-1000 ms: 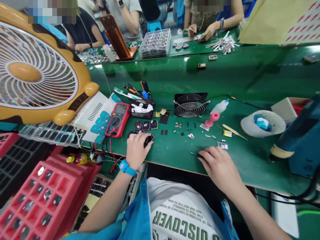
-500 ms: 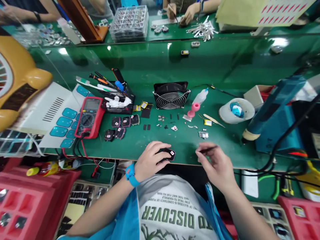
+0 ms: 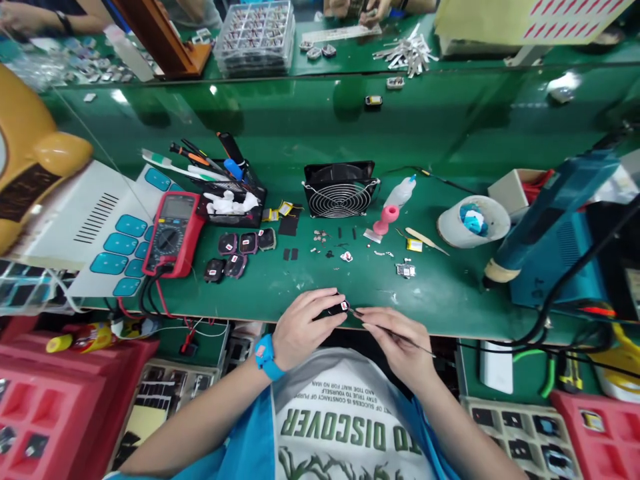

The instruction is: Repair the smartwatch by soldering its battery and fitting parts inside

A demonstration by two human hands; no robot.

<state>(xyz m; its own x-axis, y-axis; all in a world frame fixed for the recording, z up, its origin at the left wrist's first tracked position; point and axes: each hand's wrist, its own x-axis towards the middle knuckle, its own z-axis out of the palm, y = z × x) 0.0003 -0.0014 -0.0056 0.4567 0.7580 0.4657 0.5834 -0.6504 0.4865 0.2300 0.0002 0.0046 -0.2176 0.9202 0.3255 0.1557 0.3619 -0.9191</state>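
My left hand, with a blue band on its wrist, grips a small black watch-like case with a white and red label, at the bench's front edge. The fingers cover much of the case. In my right hand is a slim, dark metal pry tool, pinched between thumb and fingers. Its tip meets or nearly meets the right side of the case beside the label. Several similar black cases lie to the left, and a small circuit board lies beyond my right hand.
A red multimeter, a tool holder and a black fan line the bench. Right of them stand a pink-based bottle, a white tub and a teal hot-air handle. A co-worker's hands show across the bench.
My right hand has moved left and turned, bringing the tool's tip to the case. The left hand keeps its hold on the case, shifted slightly.
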